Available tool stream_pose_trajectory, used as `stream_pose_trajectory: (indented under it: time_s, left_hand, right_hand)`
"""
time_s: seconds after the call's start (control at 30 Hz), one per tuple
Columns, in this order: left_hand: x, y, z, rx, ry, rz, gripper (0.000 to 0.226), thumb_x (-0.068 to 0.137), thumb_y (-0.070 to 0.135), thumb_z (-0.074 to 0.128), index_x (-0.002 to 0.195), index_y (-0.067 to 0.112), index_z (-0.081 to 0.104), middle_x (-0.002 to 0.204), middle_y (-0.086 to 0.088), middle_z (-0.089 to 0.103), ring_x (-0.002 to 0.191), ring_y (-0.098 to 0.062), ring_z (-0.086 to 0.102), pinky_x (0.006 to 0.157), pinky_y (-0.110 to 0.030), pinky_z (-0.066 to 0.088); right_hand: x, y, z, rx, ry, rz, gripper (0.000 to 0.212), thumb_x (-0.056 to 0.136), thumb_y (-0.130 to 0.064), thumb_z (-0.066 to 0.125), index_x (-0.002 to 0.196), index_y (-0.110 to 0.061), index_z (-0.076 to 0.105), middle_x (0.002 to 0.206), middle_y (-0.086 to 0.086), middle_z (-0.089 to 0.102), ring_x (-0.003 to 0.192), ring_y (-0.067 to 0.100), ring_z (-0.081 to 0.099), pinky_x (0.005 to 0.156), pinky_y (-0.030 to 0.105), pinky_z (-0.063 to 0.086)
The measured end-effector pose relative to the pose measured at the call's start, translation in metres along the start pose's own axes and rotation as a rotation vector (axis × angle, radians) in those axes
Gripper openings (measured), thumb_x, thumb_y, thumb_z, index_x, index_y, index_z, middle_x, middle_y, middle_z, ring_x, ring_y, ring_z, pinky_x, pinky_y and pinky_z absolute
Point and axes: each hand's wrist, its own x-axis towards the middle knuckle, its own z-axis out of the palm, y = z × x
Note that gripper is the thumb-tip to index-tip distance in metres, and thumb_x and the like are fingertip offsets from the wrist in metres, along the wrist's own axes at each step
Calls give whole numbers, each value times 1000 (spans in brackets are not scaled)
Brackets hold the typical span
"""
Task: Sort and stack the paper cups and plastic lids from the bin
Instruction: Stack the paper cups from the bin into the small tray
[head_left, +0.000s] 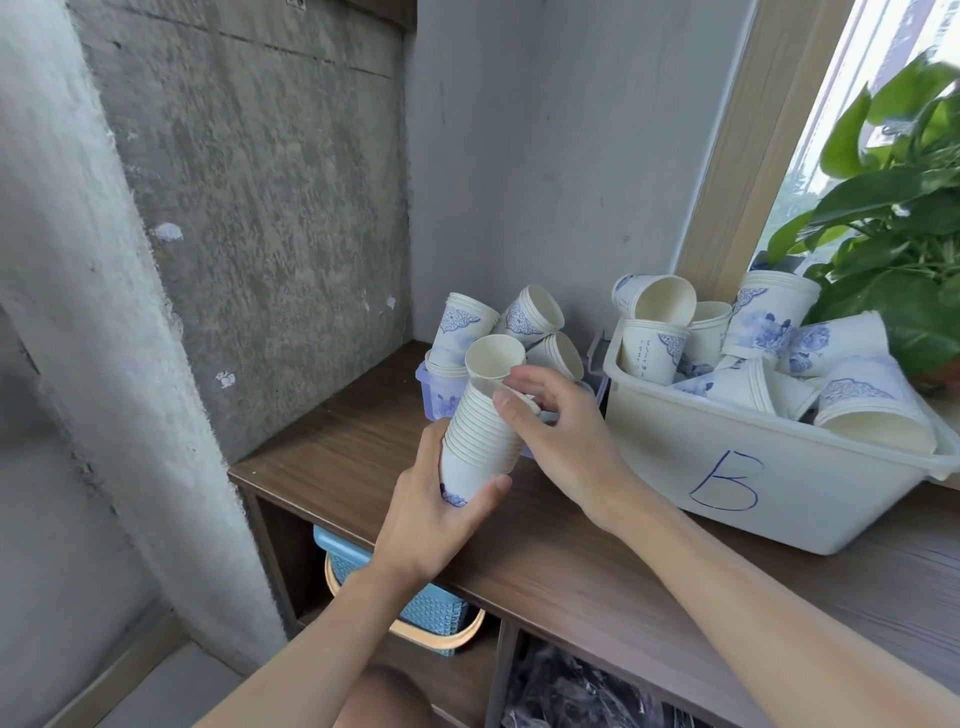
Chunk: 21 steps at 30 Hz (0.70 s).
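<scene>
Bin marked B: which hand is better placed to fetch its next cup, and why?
Probably right. The right hand is nearest the bin and only pinches the stack top; the left hand grips the stack base.

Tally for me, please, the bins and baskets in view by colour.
White plastic bin marked B: 1
Pale purple plastic bin: 1
Blue woven basket with a tan handle: 1
Total: 3
</scene>
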Motion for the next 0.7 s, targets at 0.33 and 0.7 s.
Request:
stream_pose_trajectory:
  time_s: [0.33, 0.7]
  left_hand:
    - [-1, 0, -1, 32, -6, 3, 60, 76, 67, 66, 123, 58, 32, 114, 34, 54, 102, 3, 61, 79, -26, 56]
    - [0, -2, 6, 59, 282, -78, 56, 80, 30, 80, 107, 54, 37, 93, 24, 62, 87, 6, 60, 65, -8, 44]
  right_hand:
    - [1, 8, 4, -9, -26, 5, 44, 90, -38, 64, 130, -21, 56, 122, -11, 62, 114, 5, 56, 96, 42, 51]
    - [28, 15, -3, -163, 49, -71, 28, 92, -31, 60, 120, -27, 57, 111, -2, 61, 84, 3, 57, 80, 15, 43]
